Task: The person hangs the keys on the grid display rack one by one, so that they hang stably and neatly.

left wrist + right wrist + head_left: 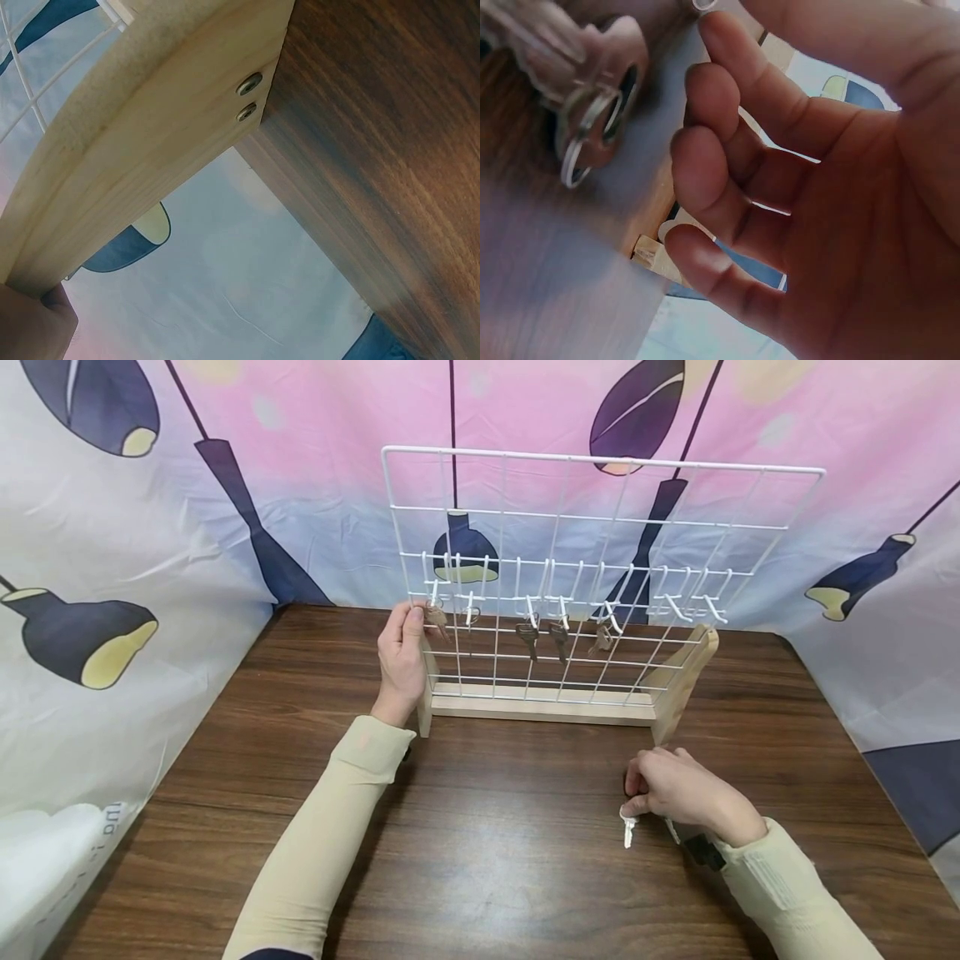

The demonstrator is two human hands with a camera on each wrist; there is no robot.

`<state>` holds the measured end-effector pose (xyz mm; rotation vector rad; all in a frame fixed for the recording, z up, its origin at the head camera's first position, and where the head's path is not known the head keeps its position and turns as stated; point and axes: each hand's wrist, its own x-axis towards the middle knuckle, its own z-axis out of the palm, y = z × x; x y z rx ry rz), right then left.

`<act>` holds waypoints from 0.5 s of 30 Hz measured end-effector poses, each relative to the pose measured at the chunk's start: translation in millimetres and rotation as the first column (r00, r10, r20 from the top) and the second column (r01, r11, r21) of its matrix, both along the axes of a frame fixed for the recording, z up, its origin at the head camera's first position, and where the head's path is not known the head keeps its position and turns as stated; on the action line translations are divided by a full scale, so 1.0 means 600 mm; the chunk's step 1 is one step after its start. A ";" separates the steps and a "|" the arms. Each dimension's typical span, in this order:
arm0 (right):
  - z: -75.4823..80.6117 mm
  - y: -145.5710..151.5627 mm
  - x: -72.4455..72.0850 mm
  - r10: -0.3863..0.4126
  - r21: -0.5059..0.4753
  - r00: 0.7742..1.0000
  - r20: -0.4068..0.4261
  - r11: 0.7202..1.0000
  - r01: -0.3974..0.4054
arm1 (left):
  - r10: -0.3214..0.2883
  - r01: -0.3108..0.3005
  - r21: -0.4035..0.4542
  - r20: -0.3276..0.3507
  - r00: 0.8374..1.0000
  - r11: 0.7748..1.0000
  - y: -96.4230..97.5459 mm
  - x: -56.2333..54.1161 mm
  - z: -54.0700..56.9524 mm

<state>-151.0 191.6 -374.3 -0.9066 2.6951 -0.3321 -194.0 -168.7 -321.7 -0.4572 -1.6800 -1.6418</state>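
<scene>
A white wire grid rack on a pale wooden stand stands at the back of the table. My left hand grips the upper end of its left wooden side piece. At the right front, my right hand pinches a silver key at its ring end, between thumb and forefinger, close over the table. In the right wrist view, a ring shows at the forefinger's tip. Another key with a split ring lies near the palm; in the head view the wrist mostly hides it.
Several white hooks line the grid; keys hang from those at the left and middle. The two rightmost hooks hold nothing. The right wooden side piece stands just beyond my right hand. A patterned cloth surrounds the brown table.
</scene>
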 end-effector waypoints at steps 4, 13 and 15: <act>-0.001 -0.001 0.000 0.008 -0.007 1.000 -0.006 1.000 -0.008 | -0.014 0.014 -0.001 -0.002 1.000 1.000 0.000 0.001 0.001; -0.003 -0.002 0.001 0.026 -0.024 1.000 -0.013 0.999 -0.027 | 0.004 -0.004 0.011 0.002 1.000 1.000 -0.011 -0.020 -0.024; -0.004 -0.002 0.001 0.028 -0.027 1.000 -0.008 0.999 -0.028 | -0.004 0.004 0.018 -0.009 1.000 1.000 -0.015 -0.030 -0.035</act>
